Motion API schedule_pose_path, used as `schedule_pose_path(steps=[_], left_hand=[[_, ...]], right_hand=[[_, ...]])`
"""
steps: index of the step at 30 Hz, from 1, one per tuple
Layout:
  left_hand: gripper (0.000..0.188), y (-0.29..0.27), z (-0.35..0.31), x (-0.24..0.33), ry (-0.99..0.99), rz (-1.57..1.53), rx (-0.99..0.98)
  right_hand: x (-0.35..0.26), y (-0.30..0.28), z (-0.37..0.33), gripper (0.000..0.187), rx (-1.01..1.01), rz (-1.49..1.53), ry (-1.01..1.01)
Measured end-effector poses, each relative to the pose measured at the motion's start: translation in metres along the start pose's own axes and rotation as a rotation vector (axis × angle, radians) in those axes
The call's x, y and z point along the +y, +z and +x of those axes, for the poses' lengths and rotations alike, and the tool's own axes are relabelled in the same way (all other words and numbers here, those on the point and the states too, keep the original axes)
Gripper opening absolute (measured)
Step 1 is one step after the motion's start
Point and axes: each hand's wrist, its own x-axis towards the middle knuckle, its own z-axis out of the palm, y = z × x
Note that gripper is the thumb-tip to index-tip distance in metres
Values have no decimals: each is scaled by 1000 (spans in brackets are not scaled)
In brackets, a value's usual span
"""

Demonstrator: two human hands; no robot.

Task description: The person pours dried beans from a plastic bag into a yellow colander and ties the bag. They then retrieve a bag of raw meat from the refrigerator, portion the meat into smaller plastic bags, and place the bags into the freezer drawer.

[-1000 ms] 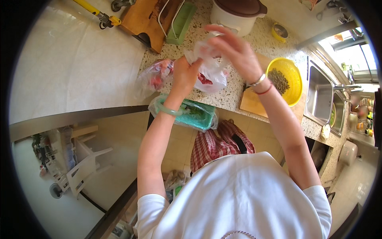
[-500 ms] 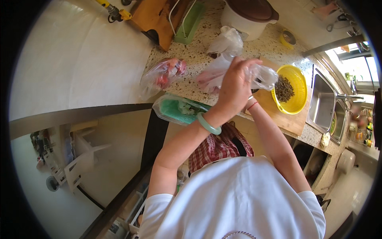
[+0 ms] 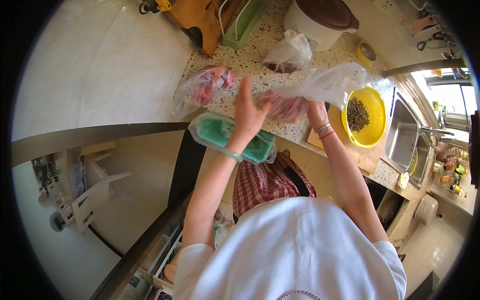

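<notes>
My left hand (image 3: 249, 114) is spread, thumb out and fingers up, with nothing in it. It hovers above the counter's front edge, left of a clear plastic bag (image 3: 287, 106) with pinkish-red contents that look like meat. That bag's loose top trails to the right, toward a yellow colander (image 3: 378, 107) of small dark pieces. My right hand (image 3: 317, 115) grips the bag's right side, its fingertips partly hidden by the plastic. Below my left hand, a green bin (image 3: 212, 131) lined with a clear bag hangs at the counter edge. Another clear bag (image 3: 204, 91) with red items lies farther left.
A knotted bag (image 3: 289, 52) with dark contents sits behind, near a white cooker (image 3: 320, 27) with a brown lid. The colander stands on a wooden board (image 3: 368, 159) beside the sink (image 3: 402, 125). A green rack (image 3: 245, 25) and a small yellow bowl (image 3: 366, 52) are at the back.
My left hand has let go of the bag's gathered top and moved left, opening. The top has spread out loosely. My right hand now shows at the bag's right side.
</notes>
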Motion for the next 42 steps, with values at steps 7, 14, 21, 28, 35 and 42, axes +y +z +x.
schedule_pose_path(steps=[7, 14, 21, 28, 35, 42], left_hand=[[11, 37, 12, -5, -201, -72, -196], [16, 45, -19, -13, -267, -405, -302], [89, -20, -56, -48, -1167, -1134, -920], [79, 44, -65, -3, -1150, -1899, -829], [44, 54, -59, 20, -818, -1825, -598], [52, 39, -27, 23, -928, -1734, -418]], right_hand=[[-36, -12, 8, 33, -370, 301, 149], [-42, 34, -5, 32, 4, 235, 51], [-71, 17, 4, 29, -23, 1117, 426], [-78, 18, -17, 35, -137, 1485, 371], [-81, -11, -34, 34, -193, 1491, 250], [-90, -14, -67, 47, -48, 1314, 284]])
